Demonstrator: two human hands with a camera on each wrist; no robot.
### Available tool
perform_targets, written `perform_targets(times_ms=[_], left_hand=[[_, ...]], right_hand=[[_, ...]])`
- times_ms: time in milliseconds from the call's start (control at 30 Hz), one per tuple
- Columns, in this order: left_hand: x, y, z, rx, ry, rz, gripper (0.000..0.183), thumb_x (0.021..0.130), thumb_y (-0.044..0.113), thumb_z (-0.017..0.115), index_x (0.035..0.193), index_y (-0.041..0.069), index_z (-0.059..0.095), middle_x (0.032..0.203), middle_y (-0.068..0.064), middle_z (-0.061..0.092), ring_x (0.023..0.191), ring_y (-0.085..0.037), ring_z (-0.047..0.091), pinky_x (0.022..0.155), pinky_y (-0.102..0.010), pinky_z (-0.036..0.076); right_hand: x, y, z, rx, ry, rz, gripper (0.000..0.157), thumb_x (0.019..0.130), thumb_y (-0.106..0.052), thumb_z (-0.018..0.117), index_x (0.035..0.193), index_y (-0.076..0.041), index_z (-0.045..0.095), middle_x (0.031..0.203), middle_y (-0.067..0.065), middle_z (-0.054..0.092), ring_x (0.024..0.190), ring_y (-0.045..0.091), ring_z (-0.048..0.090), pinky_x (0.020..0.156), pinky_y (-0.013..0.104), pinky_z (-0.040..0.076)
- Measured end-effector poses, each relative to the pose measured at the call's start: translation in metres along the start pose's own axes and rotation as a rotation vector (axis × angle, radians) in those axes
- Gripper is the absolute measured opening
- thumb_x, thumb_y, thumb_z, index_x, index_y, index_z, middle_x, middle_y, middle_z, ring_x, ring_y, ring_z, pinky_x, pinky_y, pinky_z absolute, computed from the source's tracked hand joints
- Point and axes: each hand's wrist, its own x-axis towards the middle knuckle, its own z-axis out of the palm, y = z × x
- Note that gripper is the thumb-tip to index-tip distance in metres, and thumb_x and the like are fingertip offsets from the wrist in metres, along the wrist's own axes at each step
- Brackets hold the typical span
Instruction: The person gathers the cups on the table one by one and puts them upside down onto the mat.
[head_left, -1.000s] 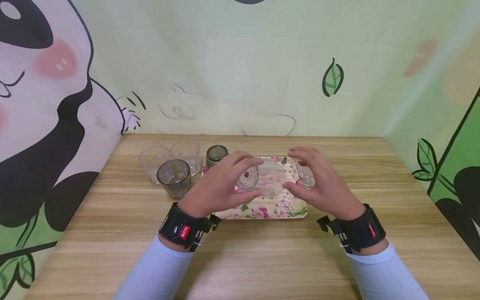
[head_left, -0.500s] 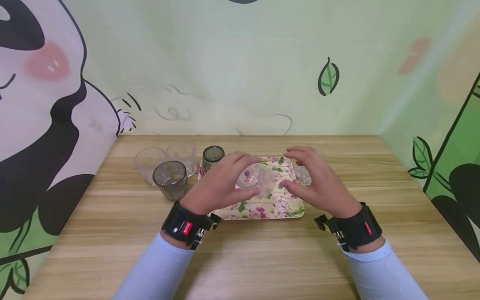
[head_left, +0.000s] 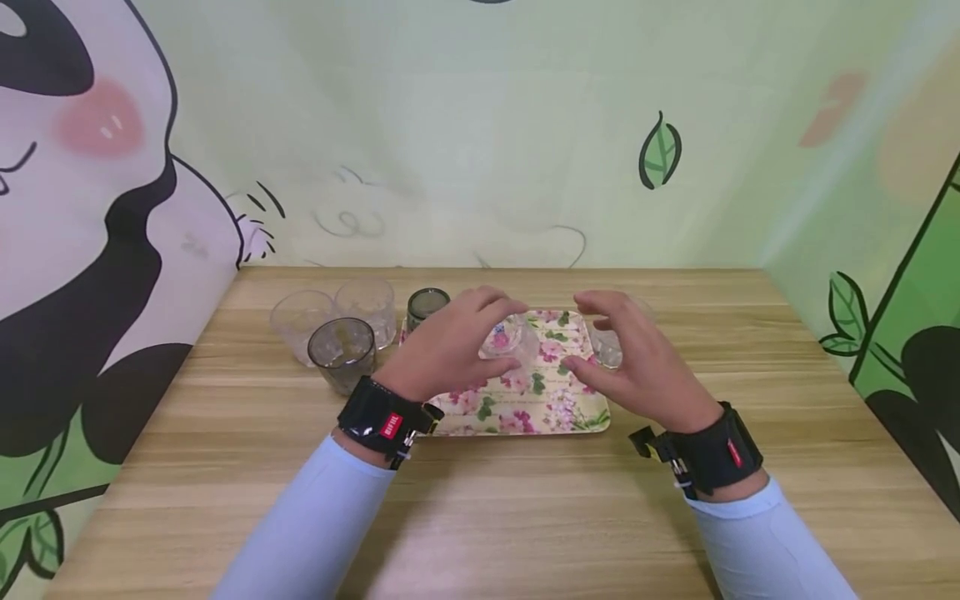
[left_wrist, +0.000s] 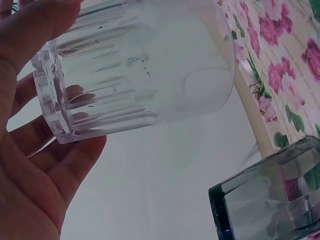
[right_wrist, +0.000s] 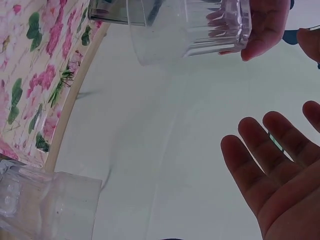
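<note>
My left hand (head_left: 448,346) grips a clear drinking glass (left_wrist: 145,70) near its thick ribbed base. The glass is mouth down above the flowered tray (head_left: 517,417), tilted a little. My right hand (head_left: 641,367) hovers by the tray's right side, fingers spread and holding nothing; in the right wrist view its palm and fingers (right_wrist: 257,175) are apart from the glass. A dark smoky glass (left_wrist: 270,195) stands upside down at the tray's back left, partly hidden by my left hand in the head view. Another clear glass (right_wrist: 55,205) stands upright beside the tray, near my right hand.
Left of the tray, a dark smoky glass (head_left: 342,354) stands upright on the wooden table (head_left: 525,517). Behind it are two clear glasses (head_left: 300,321), close together. A wall with a panda and leaf print (head_left: 480,150) rises at the table's back edge.
My left hand has moved slightly up and away, and the clear glass in it has turned from leaning sideways to nearly mouth down. The right hand has hardly moved.
</note>
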Motion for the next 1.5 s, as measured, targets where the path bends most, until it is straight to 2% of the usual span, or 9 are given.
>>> perform_targets(times_ms=[267, 467, 933, 1200, 1500], left_hand=[[0.011, -0.008, 0.001, 0.016, -0.031, -0.037, 0.064, 0.087, 0.038, 0.077, 0.140, 0.012, 0.054, 0.135, -0.011, 0.062, 0.124, -0.025, 0.058, 0.104, -0.043, 0.057], [0.013, -0.010, 0.002, 0.030, -0.060, -0.062, 0.063, 0.088, 0.037, 0.076, 0.142, 0.013, 0.053, 0.135, -0.011, 0.062, 0.124, -0.025, 0.057, 0.104, -0.043, 0.057], [0.017, -0.024, 0.018, 0.108, -0.048, -0.101, 0.063, 0.087, 0.040, 0.077, 0.141, 0.015, 0.054, 0.131, -0.010, 0.065, 0.116, -0.027, 0.063, 0.101, -0.046, 0.058], [0.022, -0.028, 0.027, 0.130, -0.047, -0.149, 0.065, 0.086, 0.039, 0.078, 0.141, 0.015, 0.055, 0.135, -0.011, 0.064, 0.124, -0.029, 0.058, 0.114, -0.053, 0.046], [0.022, -0.034, 0.036, 0.145, -0.091, -0.187, 0.064, 0.088, 0.042, 0.075, 0.142, 0.014, 0.054, 0.135, -0.011, 0.063, 0.128, -0.028, 0.056, 0.122, -0.052, 0.037]], right_hand=[[0.001, 0.002, 0.003, 0.003, -0.014, 0.006, 0.076, 0.080, -0.015, 0.084, 0.143, -0.005, 0.042, 0.134, 0.020, 0.058, 0.122, 0.033, 0.056, 0.094, 0.058, 0.061], [0.000, 0.000, 0.002, 0.001, -0.026, 0.019, 0.076, 0.081, -0.016, 0.084, 0.144, -0.006, 0.042, 0.135, 0.020, 0.057, 0.124, 0.034, 0.055, 0.094, 0.058, 0.061], [0.000, 0.001, 0.004, -0.015, -0.028, -0.005, 0.074, 0.080, -0.016, 0.084, 0.142, -0.003, 0.045, 0.134, 0.022, 0.058, 0.123, 0.034, 0.055, 0.091, 0.058, 0.062], [0.000, 0.000, 0.005, -0.017, -0.028, -0.005, 0.070, 0.081, -0.017, 0.083, 0.140, -0.004, 0.049, 0.136, 0.021, 0.058, 0.120, 0.031, 0.057, 0.091, 0.055, 0.062], [-0.001, -0.001, 0.003, -0.011, -0.002, -0.012, 0.064, 0.082, -0.014, 0.081, 0.138, -0.004, 0.052, 0.135, 0.022, 0.059, 0.121, 0.032, 0.056, 0.090, 0.056, 0.062]])
